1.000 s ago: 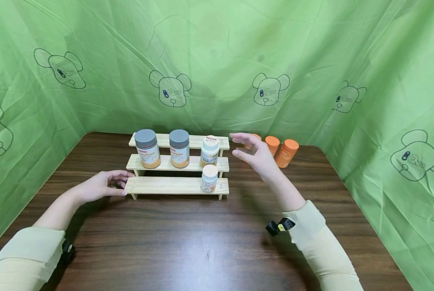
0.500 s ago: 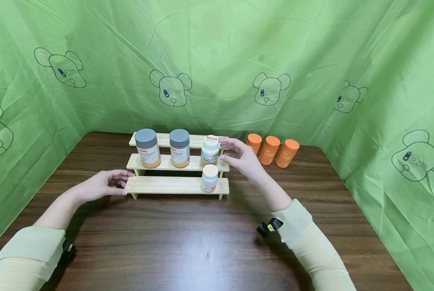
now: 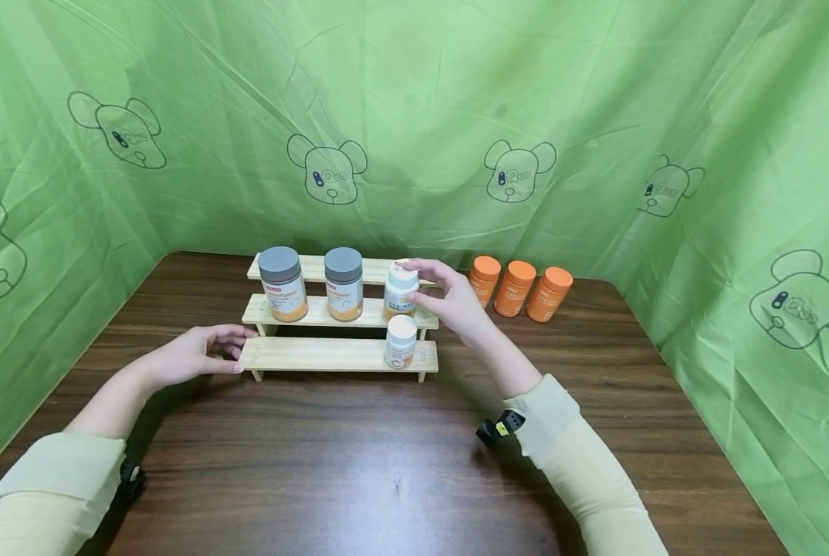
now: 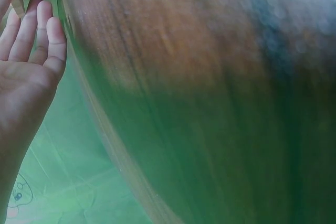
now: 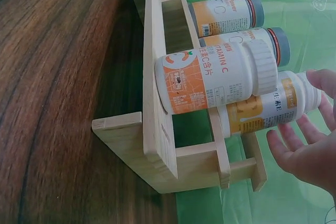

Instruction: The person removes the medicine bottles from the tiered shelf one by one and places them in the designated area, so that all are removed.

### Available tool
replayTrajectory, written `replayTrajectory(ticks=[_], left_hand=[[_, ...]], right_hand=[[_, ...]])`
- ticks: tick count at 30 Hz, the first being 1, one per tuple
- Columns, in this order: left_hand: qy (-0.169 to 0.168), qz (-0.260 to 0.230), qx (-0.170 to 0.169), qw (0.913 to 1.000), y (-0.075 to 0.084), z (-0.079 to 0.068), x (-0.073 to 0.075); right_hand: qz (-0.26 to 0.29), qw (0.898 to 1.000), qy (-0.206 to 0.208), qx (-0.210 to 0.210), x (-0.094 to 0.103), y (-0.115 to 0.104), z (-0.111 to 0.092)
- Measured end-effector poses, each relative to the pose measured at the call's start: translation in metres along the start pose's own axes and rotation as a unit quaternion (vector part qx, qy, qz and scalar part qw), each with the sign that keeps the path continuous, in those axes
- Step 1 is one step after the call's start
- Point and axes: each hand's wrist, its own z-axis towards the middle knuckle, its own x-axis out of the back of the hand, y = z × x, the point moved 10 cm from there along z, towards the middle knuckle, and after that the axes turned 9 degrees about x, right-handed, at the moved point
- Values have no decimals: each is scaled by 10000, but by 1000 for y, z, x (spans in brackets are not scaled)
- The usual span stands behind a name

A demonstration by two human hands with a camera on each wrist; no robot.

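A three-tier wooden display rack (image 3: 317,355) stands on the table. At its left end my left hand (image 3: 188,357) holds the bottom tier, thumb at the front edge and fingers behind; in the left wrist view the fingers (image 4: 39,35) reach past the wood. My right hand (image 3: 452,301) grips a white supplement bottle (image 5: 262,111) at the right of the middle tier, thumb and fingers on either side near its cap. The bottle stands upright. Below it, on the bottom tier, is a smaller white vitamin C bottle (image 3: 400,344).
Two grey-lidded jars (image 3: 282,286) share the middle tier with the white bottle. Right of the rack, several orange bottles (image 3: 515,289) stand in a row on the dark wooden table (image 3: 359,463). Green curtain (image 3: 414,93) encloses the back and sides.
My right hand has moved left from in front of the orange bottles to the white bottle on the middle tier and taken hold of it. The left hand stays at the rack's end.
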Motion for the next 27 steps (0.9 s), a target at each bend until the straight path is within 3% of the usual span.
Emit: replayTrajectory(ticks=[5, 10, 13, 21, 27], left_hand=[[28, 8, -22, 10000, 0, -1, 0], [46, 28, -14, 10000, 0, -2, 1], [41, 43, 16, 10000, 0, -2, 1], [6, 4, 1, 10000, 0, -2, 0], [0, -46, -79, 10000, 2, -1, -1]], right_hand=[[-29, 10000, 14, 71, -1, 10, 5], [25, 10000, 75, -47, -5, -8, 4], [-41, 9998, 113, -163, -6, -8, 4], [30, 9997, 187, -163, -4, -1, 2], [74, 9996, 263, -111, 4, 21, 3]])
